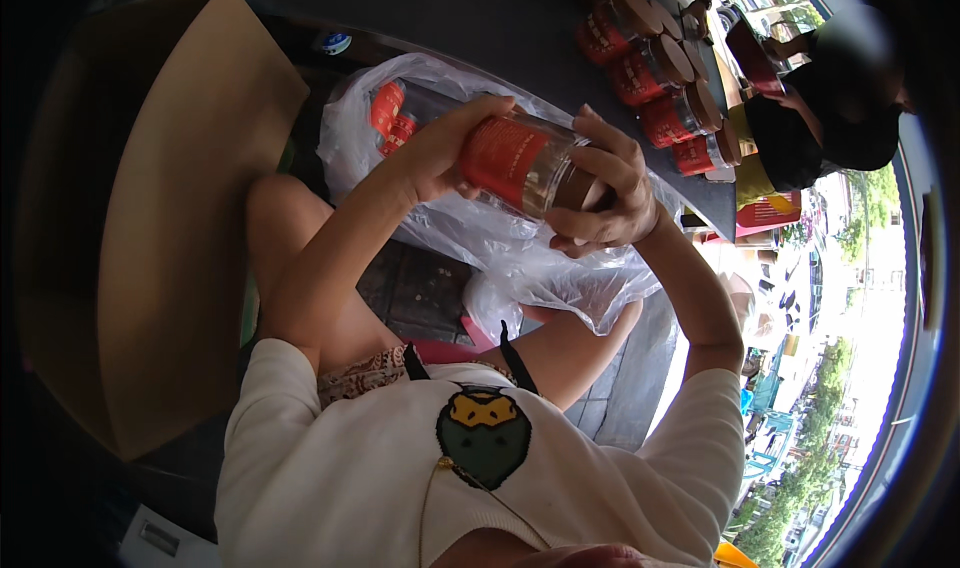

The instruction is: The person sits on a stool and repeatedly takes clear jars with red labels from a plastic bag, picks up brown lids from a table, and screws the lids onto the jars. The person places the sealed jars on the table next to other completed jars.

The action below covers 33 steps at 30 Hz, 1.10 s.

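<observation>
A clear jar with a red label (503,164) lies tilted sideways in the air between my hands. My left hand (449,153) wraps round its base end, fingers partly behind the label. Over the brown lid (580,190) curl the fingers of my right hand (625,193), gripping that end. Below the jar, a clear plastic bag (480,233) spreads open in front of my knees. Red-labelled containers (387,105) sit inside the bag, partly hidden by my left forearm.
Several more jars with red labels and brown lids (665,66) stand on the dark table (490,18). A large open cardboard box (200,198) is at my left. Beyond the table's right end, another person in dark clothes (835,118) handles a dark red object.
</observation>
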{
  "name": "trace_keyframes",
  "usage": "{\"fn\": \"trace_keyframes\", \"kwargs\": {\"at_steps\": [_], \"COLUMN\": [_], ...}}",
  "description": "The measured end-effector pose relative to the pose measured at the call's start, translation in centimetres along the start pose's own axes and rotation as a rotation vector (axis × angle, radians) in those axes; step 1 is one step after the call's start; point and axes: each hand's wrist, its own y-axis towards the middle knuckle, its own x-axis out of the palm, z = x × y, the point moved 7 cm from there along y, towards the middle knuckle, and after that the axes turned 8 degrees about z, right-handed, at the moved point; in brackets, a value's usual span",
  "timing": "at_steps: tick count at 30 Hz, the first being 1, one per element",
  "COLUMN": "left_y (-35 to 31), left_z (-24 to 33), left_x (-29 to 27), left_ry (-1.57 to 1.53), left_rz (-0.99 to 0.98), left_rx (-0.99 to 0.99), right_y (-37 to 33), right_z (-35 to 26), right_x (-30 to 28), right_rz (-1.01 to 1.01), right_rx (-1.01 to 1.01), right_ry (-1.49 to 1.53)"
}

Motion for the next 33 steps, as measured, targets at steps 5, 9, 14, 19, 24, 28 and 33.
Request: {"fn": "trace_keyframes", "kwargs": {"at_steps": [5,9,14,19,24,28,33], "left_y": [-1.2,-3.2,-5.4,-4.6,-2.2,-2.6,-2.3], "left_z": [1.9,3.7,3.8,3.9,5.2,6.4,6.3], "left_x": [1.2,1.4,3.1,3.1,1.0,0.0,-0.2], "left_ry": [0.158,0.624,1.122,1.242,1.411,1.406,1.425], "left_rz": [0.158,0.223,0.110,0.000,0.375,0.525,0.515], "left_rx": [0.673,1.282,1.753,1.692,1.342,1.327,1.311], "right_y": [-4.1,-3.8,-5.3,-6.4,-4.3,-2.8,-6.0], "right_z": [4.5,5.6,6.9,6.7,9.5,12.6,16.8], "right_x": [0.4,2.6,3.6,4.1,-1.5,-4.7,-6.0], "right_rz": [0.426,0.722,0.724,0.457,0.193,-0.070,-0.111], "right_rx": [0.590,1.196,1.515,1.759,1.225,0.976,0.970], "right_ry": [0.137,0.739,1.064,1.225,0.115,-0.541,-0.811]}}
